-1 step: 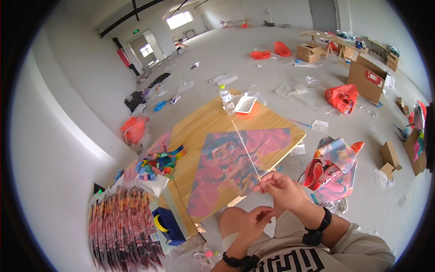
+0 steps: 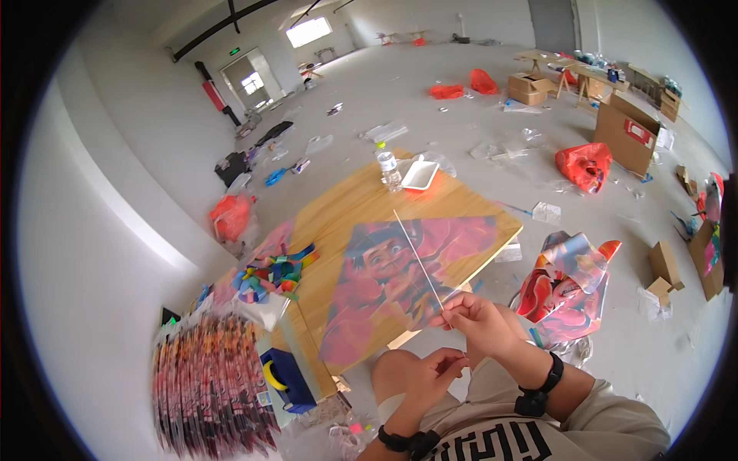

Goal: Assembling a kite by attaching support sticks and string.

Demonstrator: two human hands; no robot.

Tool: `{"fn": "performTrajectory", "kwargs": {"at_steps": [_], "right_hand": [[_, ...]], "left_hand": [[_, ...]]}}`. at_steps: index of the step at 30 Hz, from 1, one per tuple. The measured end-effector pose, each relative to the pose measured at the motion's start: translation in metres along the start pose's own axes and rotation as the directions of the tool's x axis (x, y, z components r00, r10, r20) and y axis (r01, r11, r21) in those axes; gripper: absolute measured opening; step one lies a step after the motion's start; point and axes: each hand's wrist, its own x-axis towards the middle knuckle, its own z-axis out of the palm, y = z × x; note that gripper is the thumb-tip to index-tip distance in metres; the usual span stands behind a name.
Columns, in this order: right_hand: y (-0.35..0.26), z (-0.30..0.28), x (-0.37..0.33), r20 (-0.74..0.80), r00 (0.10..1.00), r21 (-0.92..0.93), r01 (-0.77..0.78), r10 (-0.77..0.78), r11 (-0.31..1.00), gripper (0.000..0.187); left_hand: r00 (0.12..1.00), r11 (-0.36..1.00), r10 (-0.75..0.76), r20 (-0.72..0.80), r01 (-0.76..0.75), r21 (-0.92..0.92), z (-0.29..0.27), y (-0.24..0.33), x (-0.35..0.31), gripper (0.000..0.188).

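Observation:
A thin white rod (image 2: 419,260) slants over the table, its lower end pinched between the thumb and fingers of my right hand (image 2: 483,323). Below the rod, a printed sheet (image 2: 364,311) with a large cartoon face in pink and blue lies spread on the wooden table (image 2: 323,207). Down by my lap, my left hand (image 2: 430,378) is closed, thumb against fingertips; whatever it may pinch is too small to make out. Both wrists wear black bands.
Colourful ribbon rolls (image 2: 273,275) lie at the table's left. Beside them hang many-layered printed sheets (image 2: 207,376) and a blue tape dispenser (image 2: 286,384). A bottle (image 2: 389,170) and a white tray (image 2: 420,175) stand at the far edge. A printed bag (image 2: 565,284) rests on the floor, right.

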Motion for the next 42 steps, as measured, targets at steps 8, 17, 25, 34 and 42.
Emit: {"fn": "performTrajectory", "kwargs": {"at_steps": [8,17,25,34,42], "right_hand": [[0.065,-0.033,-0.028,0.053,0.971,-0.363,-0.2,0.234,0.91,0.025],[0.084,-0.055,-0.01,0.113,0.875,-0.488,-0.364,0.471,0.793,0.025],[0.108,-0.087,0.066,-0.12,0.896,-0.619,-0.404,0.427,0.674,0.024],[0.145,-0.122,0.087,-0.148,0.92,-0.548,-0.382,0.364,0.744,0.028],[0.12,-0.101,0.099,-0.161,0.893,-0.758,-0.385,0.421,0.527,0.035]], "left_hand": [[0.953,0.96,-0.157,-0.258,0.209,0.187,-0.037,-0.02,0.02,0.018],[0.918,0.959,-0.279,-0.281,0.284,-0.023,-0.072,-0.065,0.095,0.022],[0.887,0.516,0.391,-0.247,0.011,0.857,-0.1,-0.09,0.188,0.03],[0.874,0.323,0.476,-0.102,-0.066,0.944,-0.126,-0.108,0.21,0.04],[0.898,0.24,0.426,-0.108,0.003,0.971,-0.122,-0.102,0.207,0.045]]}}
